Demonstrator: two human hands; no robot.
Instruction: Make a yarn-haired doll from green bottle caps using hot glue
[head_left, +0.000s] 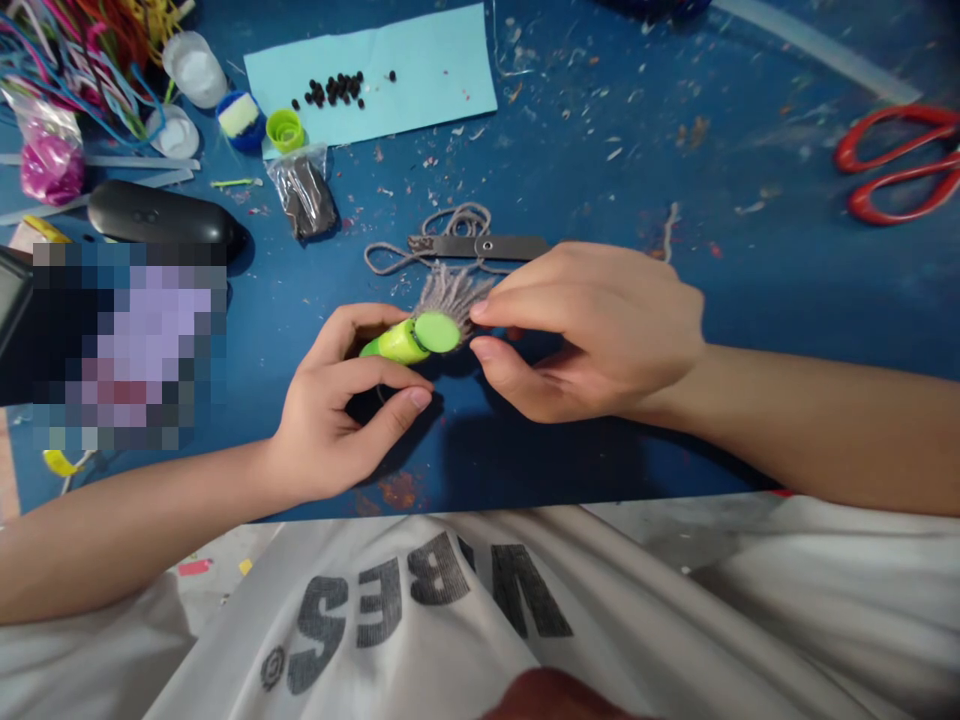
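Left hand [337, 405] holds a green tube [400, 343] between its curled fingers; the tube's long axis slants slightly upward to the right, so its flat round end [437, 332] points toward the right hand [592, 330]. That hand sits just right of this end, thumb and forefinger a little parted. Grey yarn strands [450, 290] fan out beyond the end, above the counter [585, 190]; whether the forefinger touches them is hard to tell.

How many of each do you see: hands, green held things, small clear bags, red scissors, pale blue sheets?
Hands: 2
Green held thing: 1
Small clear bags: 2
Red scissors: 1
Pale blue sheet: 1
Total: 7
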